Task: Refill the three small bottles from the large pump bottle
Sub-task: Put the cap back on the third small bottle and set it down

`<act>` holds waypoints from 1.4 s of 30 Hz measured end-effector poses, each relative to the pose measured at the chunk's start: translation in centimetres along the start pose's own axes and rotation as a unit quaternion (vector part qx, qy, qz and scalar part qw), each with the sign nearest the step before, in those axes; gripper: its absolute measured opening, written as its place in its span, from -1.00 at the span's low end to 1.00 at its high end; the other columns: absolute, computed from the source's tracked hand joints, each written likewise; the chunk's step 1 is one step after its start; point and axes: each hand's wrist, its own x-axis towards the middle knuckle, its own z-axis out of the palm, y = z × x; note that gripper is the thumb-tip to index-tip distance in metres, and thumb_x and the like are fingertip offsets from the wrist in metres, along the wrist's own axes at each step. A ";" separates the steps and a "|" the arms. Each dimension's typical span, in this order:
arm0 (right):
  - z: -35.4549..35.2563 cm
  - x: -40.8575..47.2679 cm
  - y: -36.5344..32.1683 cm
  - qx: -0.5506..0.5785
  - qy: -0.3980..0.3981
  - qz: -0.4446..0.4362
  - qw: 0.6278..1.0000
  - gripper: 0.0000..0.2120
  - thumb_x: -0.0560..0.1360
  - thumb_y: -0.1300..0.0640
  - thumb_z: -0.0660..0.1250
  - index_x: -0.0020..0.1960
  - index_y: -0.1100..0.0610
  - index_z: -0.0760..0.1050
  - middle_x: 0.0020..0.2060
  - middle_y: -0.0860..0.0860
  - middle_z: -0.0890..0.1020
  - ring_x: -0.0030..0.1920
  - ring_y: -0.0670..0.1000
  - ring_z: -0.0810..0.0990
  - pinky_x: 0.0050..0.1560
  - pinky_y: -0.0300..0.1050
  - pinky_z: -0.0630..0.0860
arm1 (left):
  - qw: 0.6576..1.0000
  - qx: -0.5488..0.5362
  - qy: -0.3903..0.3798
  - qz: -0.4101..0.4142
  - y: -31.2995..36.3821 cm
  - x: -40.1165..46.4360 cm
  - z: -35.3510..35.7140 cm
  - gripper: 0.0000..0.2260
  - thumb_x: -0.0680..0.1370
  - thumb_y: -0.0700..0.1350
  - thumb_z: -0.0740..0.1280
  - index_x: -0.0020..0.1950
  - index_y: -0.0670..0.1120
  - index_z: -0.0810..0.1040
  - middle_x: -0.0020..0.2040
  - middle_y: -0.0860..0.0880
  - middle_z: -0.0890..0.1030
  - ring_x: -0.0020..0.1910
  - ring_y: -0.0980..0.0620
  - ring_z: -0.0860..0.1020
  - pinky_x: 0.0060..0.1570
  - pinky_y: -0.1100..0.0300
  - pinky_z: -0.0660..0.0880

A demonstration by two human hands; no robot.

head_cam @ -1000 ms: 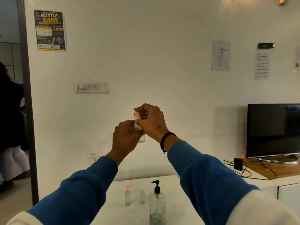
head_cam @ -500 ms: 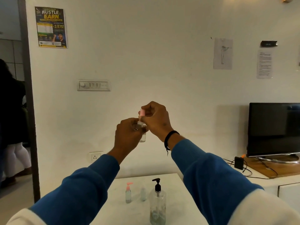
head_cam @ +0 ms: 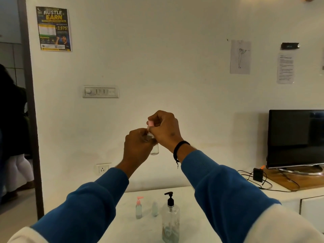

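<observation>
Both hands (head_cam: 138,148) w/ small bottle (head_cam: 154,149) lower vs. 1 s ago.

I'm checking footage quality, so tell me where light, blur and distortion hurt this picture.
Head view: warm lamp glow at the top right; the door frame bows from wide-angle distortion; the small bottle held by the left hand and right hand looks soft; the television shows faint reflections.
</observation>
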 end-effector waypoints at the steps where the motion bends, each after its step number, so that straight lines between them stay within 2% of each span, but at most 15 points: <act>1: -0.1 0.0 0.0 -0.010 -0.004 -0.007 1.000 -0.79 0.44 0.38 0.49 -0.01 0.13 0.64 -0.07 0.04 0.71 -0.04 0.00 0.69 -0.09 -0.33 0.57 | 1.000 -0.004 -0.002 -0.002 0.0 -0.1 0.1 -0.86 0.48 -0.15 0.52 -0.04 -0.20 0.68 -0.22 -0.09 0.68 -0.22 -0.10 0.63 -0.13 0.03 0.57; 3: -0.1 -0.1 0.1 -0.030 -0.004 -0.020 0.999 -0.80 0.43 0.37 0.51 -0.02 0.14 0.64 -0.09 0.04 0.69 -0.07 -0.01 0.66 -0.15 -0.39 0.52 | 1.000 -0.010 -0.002 -0.002 -0.1 -0.2 0.3 -0.89 0.49 -0.16 0.51 -0.08 -0.19 0.67 -0.25 -0.09 0.68 -0.23 -0.11 0.65 -0.13 -0.06 0.62; 5: 0.0 -0.4 0.3 -0.039 0.008 -0.025 0.999 -0.82 0.43 0.34 0.53 -0.02 0.17 0.63 -0.11 0.03 0.66 -0.09 0.01 0.63 -0.15 -0.35 0.52 | 1.000 -0.013 0.002 0.003 -0.2 -0.3 0.5 -0.93 0.49 -0.17 0.51 -0.10 -0.16 0.67 -0.27 -0.07 0.68 -0.24 -0.09 0.66 -0.14 -0.12 0.64; 8: 0.2 -0.5 0.9 -0.043 0.037 -0.023 0.998 -0.82 0.44 0.28 0.55 -0.02 0.16 0.60 -0.13 0.01 0.62 -0.13 -0.01 0.58 -0.20 -0.39 0.48 | 1.000 -0.013 0.004 0.014 0.0 -0.5 0.5 -0.94 0.48 -0.19 0.50 -0.08 -0.16 0.69 -0.26 -0.05 0.68 -0.24 -0.06 0.66 -0.13 -0.09 0.64; 11: 0.1 -0.6 1.2 -0.028 0.044 -0.021 0.998 -0.80 0.44 0.24 0.57 0.00 0.14 0.60 -0.10 0.00 0.63 -0.13 -0.05 0.59 -0.29 -0.53 0.44 | 1.000 -0.005 0.006 0.022 0.1 -0.5 0.5 -0.87 0.47 -0.16 0.52 -0.02 -0.18 0.70 -0.22 -0.06 0.69 -0.23 -0.06 0.66 -0.12 0.00 0.63; 13: 0.1 -0.7 1.4 -0.012 0.044 -0.023 0.999 -0.79 0.44 0.23 0.57 0.03 0.12 0.61 -0.09 -0.01 0.65 -0.10 -0.05 0.62 -0.27 -0.58 0.44 | 1.000 -0.003 0.007 0.026 -0.1 -0.5 0.4 -0.83 0.48 -0.14 0.53 0.01 -0.18 0.70 -0.20 -0.04 0.70 -0.21 -0.04 0.66 -0.11 0.06 0.62; 17: 0.5 -1.3 2.0 0.008 0.034 -0.027 0.999 -0.72 0.45 0.26 0.54 0.13 0.09 0.61 -0.08 -0.03 0.66 -0.08 -0.06 0.64 -0.21 -0.57 0.47 | 1.000 0.001 0.018 0.016 -0.7 -0.7 0.6 -0.86 0.49 -0.14 0.52 0.01 -0.13 0.68 -0.21 0.03 0.66 -0.20 0.03 0.65 -0.14 0.19 0.58; 21: 1.4 -2.0 3.1 0.013 0.029 -0.015 0.999 -0.63 0.46 0.26 0.53 0.24 0.07 0.58 -0.12 -0.07 0.64 -0.12 -0.13 0.61 -0.19 -0.53 0.45 | 1.000 0.005 0.029 0.007 -1.6 -1.6 1.1 -0.86 0.50 -0.17 0.51 0.02 -0.14 0.66 -0.20 0.08 0.62 -0.24 0.18 0.59 -0.25 0.51 0.43; 24: 2.2 -2.6 4.4 0.016 0.026 -0.003 1.000 -0.62 0.46 0.24 0.53 0.25 0.08 0.57 -0.12 -0.06 0.64 -0.13 -0.11 0.62 -0.19 -0.52 0.46 | 1.000 0.000 0.031 -0.002 -2.7 -2.2 1.5 -0.85 0.48 -0.18 0.53 0.02 -0.14 0.65 -0.20 0.08 0.61 -0.26 0.24 0.57 -0.28 0.57 0.43; 27: 3.2 -3.5 6.1 0.021 0.026 0.008 0.999 -0.70 0.52 0.18 0.50 0.22 0.09 0.58 -0.11 -0.04 0.69 -0.10 -0.08 0.67 -0.19 -0.48 0.49 | 0.999 0.005 0.030 -0.011 -4.2 -3.0 2.1 -0.84 0.48 -0.18 0.53 0.03 -0.16 0.65 -0.19 0.07 0.61 -0.26 0.25 0.56 -0.26 0.59 0.42; 30: 4.7 -4.6 8.3 0.021 0.030 0.023 0.999 -0.82 0.59 0.07 0.42 0.16 0.09 0.60 -0.11 -0.03 0.70 -0.10 -0.08 0.68 -0.24 -0.54 0.46 | 0.999 0.003 0.024 -0.022 -6.2 -4.1 2.8 -0.84 0.47 -0.21 0.53 0.02 -0.15 0.65 -0.20 0.10 0.61 -0.26 0.27 0.56 -0.25 0.58 0.42; 32: 5.6 -5.3 9.8 0.023 0.023 0.039 0.999 -0.83 0.60 0.01 0.40 0.11 0.09 0.61 -0.13 -0.04 0.70 -0.12 -0.10 0.66 -0.25 -0.55 0.45 | 0.999 -0.002 0.024 -0.033 -7.5 -4.7 3.2 -0.84 0.47 -0.24 0.51 0.03 -0.15 0.65 -0.20 0.12 0.61 -0.27 0.28 0.56 -0.26 0.58 0.41; 37: 8.9 -7.0 14.6 0.010 -0.010 0.082 0.997 -0.83 0.56 0.02 0.46 0.07 0.10 0.62 -0.09 -0.04 0.69 -0.11 -0.12 0.62 -0.27 -0.54 0.43 | 0.998 0.000 0.022 -0.062 -12.2 -6.4 4.7 -0.83 0.49 -0.25 0.49 0.06 -0.16 0.65 -0.15 0.11 0.62 -0.21 0.24 0.58 -0.23 0.59 0.39; 42: 13.4 -9.4 20.0 0.010 -0.036 0.143 0.989 -0.75 0.56 -0.05 0.46 0.10 0.11 0.62 -0.06 -0.05 0.70 -0.10 -0.14 0.63 -0.20 -0.50 0.42 | 0.995 0.008 0.012 -0.094 -18.6 -8.5 6.5 -0.84 0.53 -0.24 0.46 0.10 -0.17 0.64 -0.15 0.14 0.60 -0.24 0.39 0.55 -0.23 0.59 0.40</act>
